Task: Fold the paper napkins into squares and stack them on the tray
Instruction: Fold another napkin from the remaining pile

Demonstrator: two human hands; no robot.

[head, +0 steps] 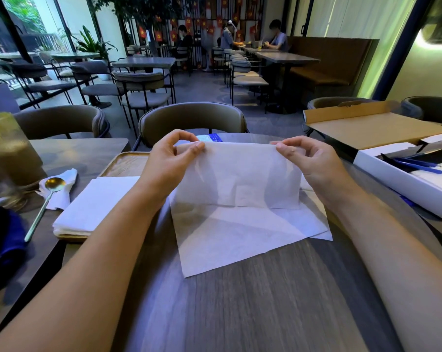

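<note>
1. While both hands work above the middle of the table (pixel 265 301), a thin white paper napkin (pixel 237 179) is half lifted: its far part stands up, its near part lies flat on the wood.
2. Left hand (pixel 171 158) pinches the raised edge's left corner between thumb and fingers; right hand (pixel 309 158) pinches the right corner. The hands are apart, the top edge stretched between them.
3. That sheet is so thin that light shows through it, and creases cross it.
4. Its long axis runs left to right across the table; the flat part's near corner points towards the table's near edge.
5. Over at the left edge sits a wooden tray (pixel 123 161), and a stack of folded white napkins (pixel 95 204) lies on its near end, square and flat.
6. Left of the tray, a gold spoon (pixel 47 196) rests on a crumpled napkin, handle towards the near edge.
7. At the right edge, an open cardboard box (pixel 367 128) sits with its lid back; blue and black tools lie in its white compartment, though I cannot tell what they are.
</note>
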